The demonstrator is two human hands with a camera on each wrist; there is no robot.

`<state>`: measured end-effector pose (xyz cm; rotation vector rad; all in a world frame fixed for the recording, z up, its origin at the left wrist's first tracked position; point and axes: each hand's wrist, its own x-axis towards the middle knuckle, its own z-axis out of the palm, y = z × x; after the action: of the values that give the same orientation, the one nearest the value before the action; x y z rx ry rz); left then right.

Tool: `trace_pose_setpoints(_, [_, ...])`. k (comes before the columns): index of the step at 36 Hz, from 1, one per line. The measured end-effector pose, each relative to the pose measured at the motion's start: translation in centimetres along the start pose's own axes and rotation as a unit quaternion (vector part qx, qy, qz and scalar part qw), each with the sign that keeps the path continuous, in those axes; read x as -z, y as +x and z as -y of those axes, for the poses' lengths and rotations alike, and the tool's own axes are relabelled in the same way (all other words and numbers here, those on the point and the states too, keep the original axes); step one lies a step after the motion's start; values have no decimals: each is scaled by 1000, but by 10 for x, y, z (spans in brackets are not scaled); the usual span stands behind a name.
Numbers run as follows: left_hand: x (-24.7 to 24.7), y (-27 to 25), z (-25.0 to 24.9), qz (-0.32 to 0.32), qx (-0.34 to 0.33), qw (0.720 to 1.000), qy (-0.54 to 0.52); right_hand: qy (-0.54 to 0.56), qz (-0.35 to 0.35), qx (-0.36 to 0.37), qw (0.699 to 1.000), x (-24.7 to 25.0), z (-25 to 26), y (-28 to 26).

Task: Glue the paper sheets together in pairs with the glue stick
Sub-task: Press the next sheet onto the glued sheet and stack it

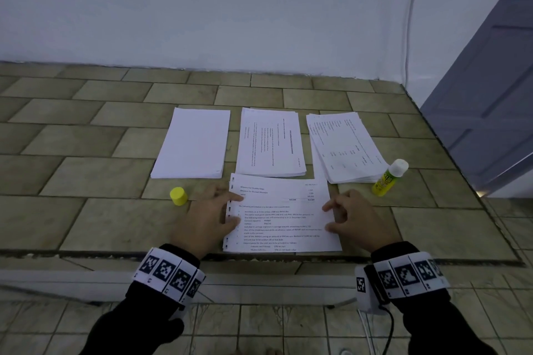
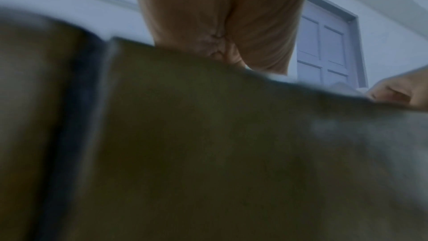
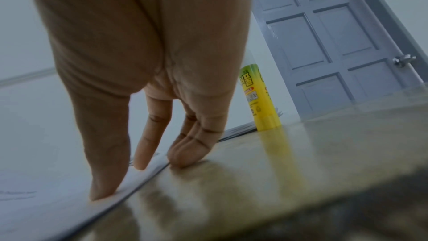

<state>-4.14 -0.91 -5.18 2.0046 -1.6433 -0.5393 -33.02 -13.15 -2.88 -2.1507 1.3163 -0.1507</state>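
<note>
The printed sheet point(image 1: 281, 215) lies flat at the near edge of the tiled worktop point(image 1: 95, 219), right in front of the person, probably so that both hands can square it up or press it down. The left hand point(image 1: 212, 215) rests with spread, fairly straight fingers on the sheet's left margin, by the punched holes. The right hand point(image 1: 353, 217) touches the right edge with thumb and forefinger on the paper and the other fingers curled down onto the worktop beside it. Neither hand grips anything. Whether a second sheet lies glued beneath the top one I cannot tell for certain, though the right wrist view shows what looks like more than one paper edge there (the left wrist view is too blurred to help).

The glue stick point(image 1: 389, 179) stands upright and uncapped near the right hand, just beside the right pile point(image 1: 346, 147), handy for the next stroke. Its yellow cap point(image 1: 178, 196) sits apart, just left of the left hand, out of the way of the paper.

Beyond the sheet three piles lie in a row: a blank pile point(image 1: 193, 144) on the left, a printed middle pile point(image 1: 271, 144) and the fanned right pile. A grey door point(image 1: 490, 112) stands at the right. Nothing blocks either hand's reach, though the glue stick stands close enough to the right pile to be knocked when a sheet is drawn from it
</note>
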Motion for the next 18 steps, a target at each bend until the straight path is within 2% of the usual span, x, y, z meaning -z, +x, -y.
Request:
trace_pose_setpoints(3, [-5, 1, 2, -41, -80, 994, 68, -23, 7, -5, 1000, 0, 0, 0])
trace_pose_setpoints(4, [-8, 1, -1, -57, -88, 991, 81, -32, 8, -7, 999, 1, 1, 0])
trace_pose_setpoints(6, [-15, 2, -12, -60, -78, 991, 94, -49, 9, -9, 999, 1, 4, -1])
trace_pose_setpoints(8, [-24, 3, -23, -29, -60, 991, 118, -65, 5, -11, 998, 2, 7, -2])
trace_pose_setpoints(14, [-47, 13, -12, 10, -28, 980, 195, -159, 2, -17, 987, 3, 17, -6])
trace_pose_setpoints(18, [-48, 13, -9, 15, -31, 976, 215, -243, -31, -12, 970, -5, 29, -12])
